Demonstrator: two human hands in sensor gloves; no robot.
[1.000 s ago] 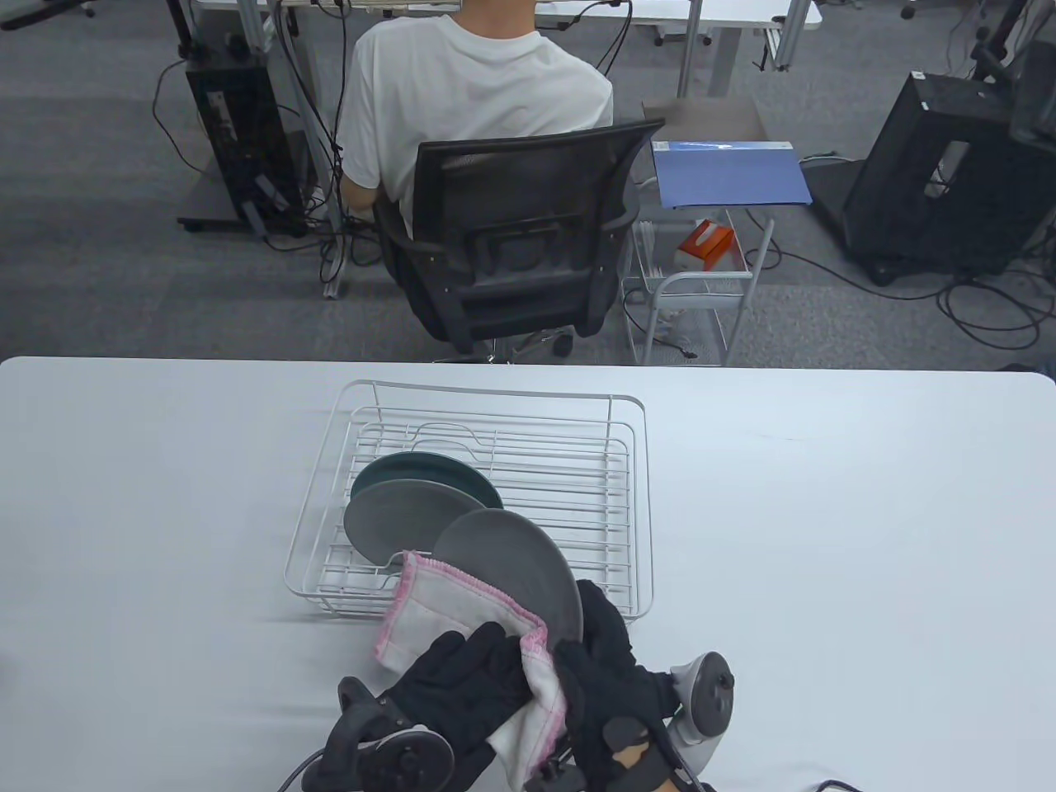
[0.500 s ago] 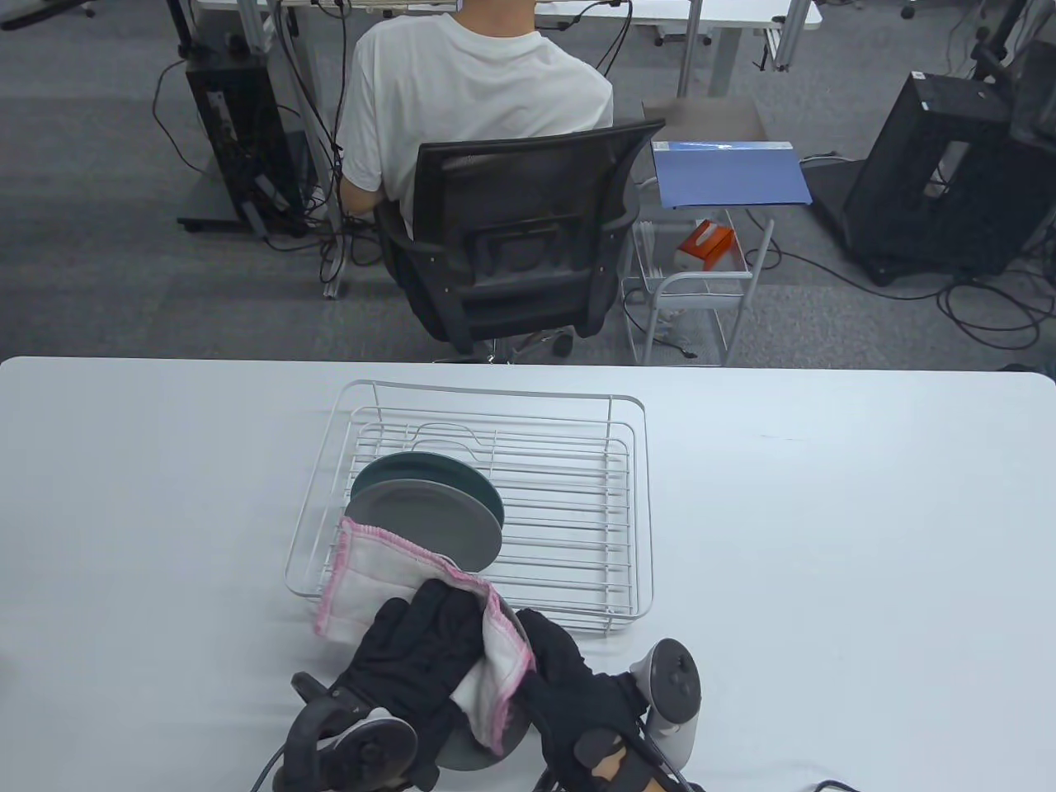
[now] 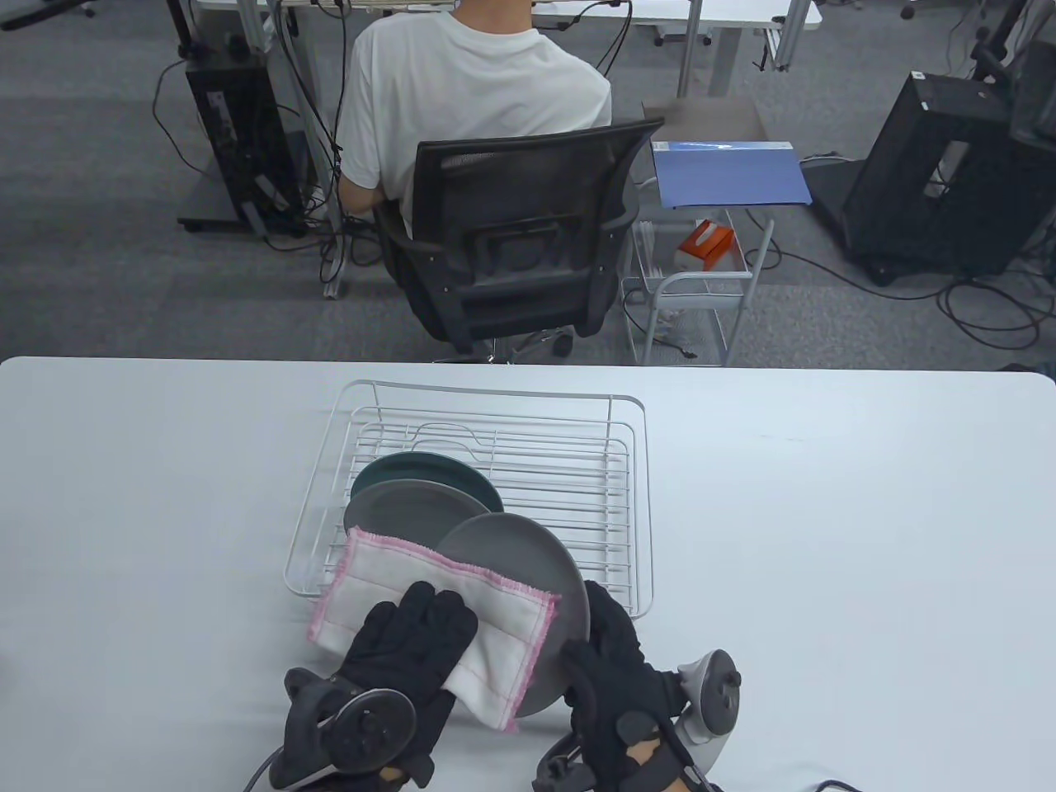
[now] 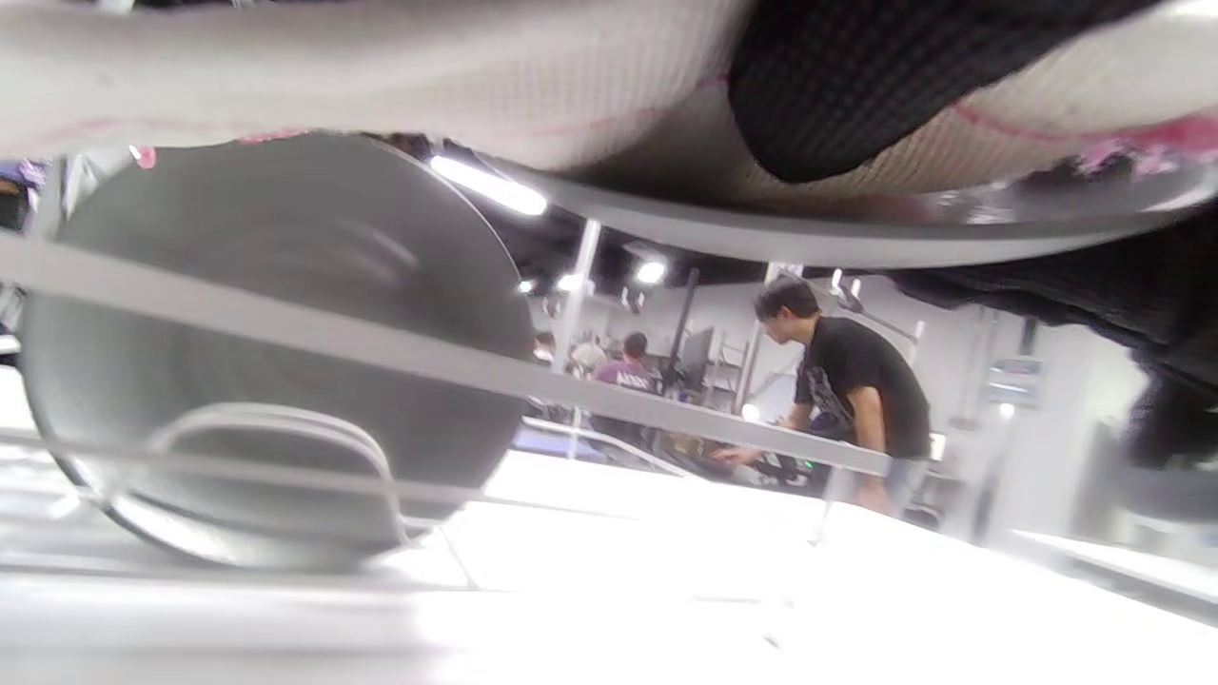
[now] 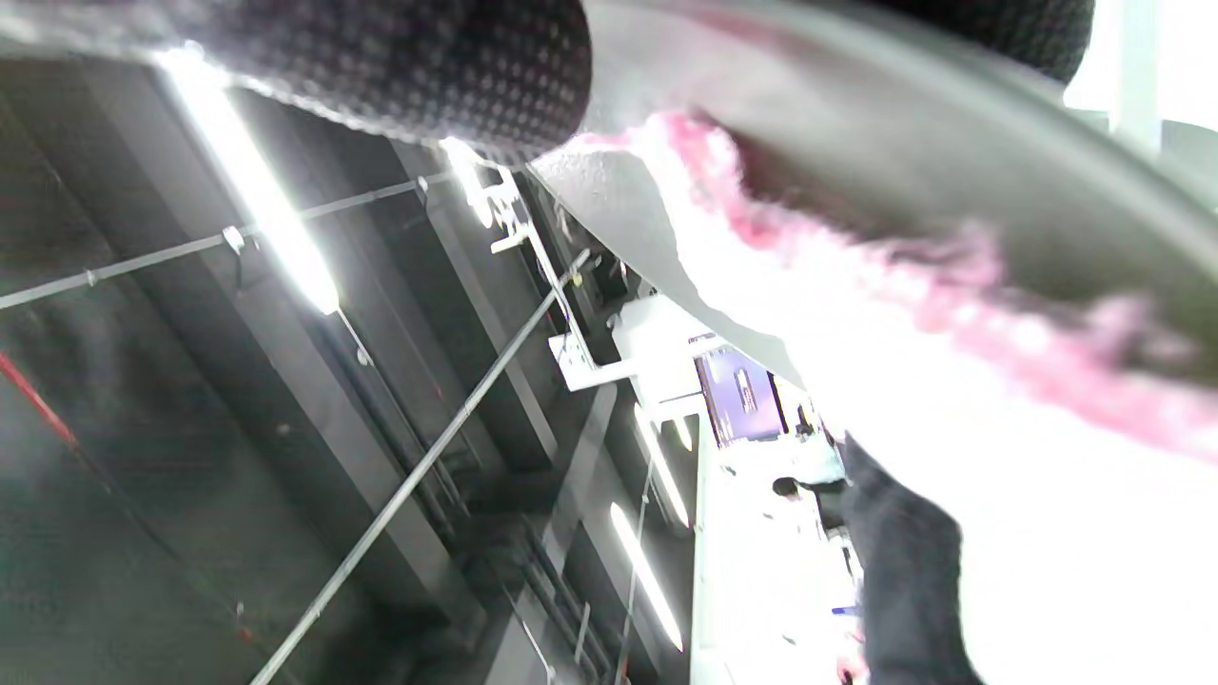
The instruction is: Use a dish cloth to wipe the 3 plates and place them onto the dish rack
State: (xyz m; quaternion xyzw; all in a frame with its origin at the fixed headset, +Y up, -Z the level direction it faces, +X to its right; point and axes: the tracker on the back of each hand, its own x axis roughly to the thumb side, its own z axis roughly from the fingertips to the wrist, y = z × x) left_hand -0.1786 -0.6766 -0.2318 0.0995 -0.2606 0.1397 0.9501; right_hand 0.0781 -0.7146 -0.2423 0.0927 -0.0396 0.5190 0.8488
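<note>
Grey plates (image 3: 412, 507), two, are already racked beyond the fingertips, while the third plate (image 3: 528, 561), apparently gripped by right hand (image 3: 615, 668), is wiped under the dish cloth (image 3: 433, 615) pressed by left fingers (image 3: 417, 623), barely spread.

**Third plate under the cloth, two in the rack**

Right hand (image 3: 615, 668) grips the near edge of a grey plate (image 3: 528, 553), tilted, its far rim over the rack's (image 3: 495, 495) front edge. Left hand (image 3: 408, 643) lies flat, fingers straight, on a white cloth (image 3: 429, 610) with pink trim spread across the plate's left part. In the rack's left part: a grey plate (image 3: 404, 511) leaning against a dark green plate (image 3: 429, 474). White table (image 3: 825, 536) underneath.
</note>
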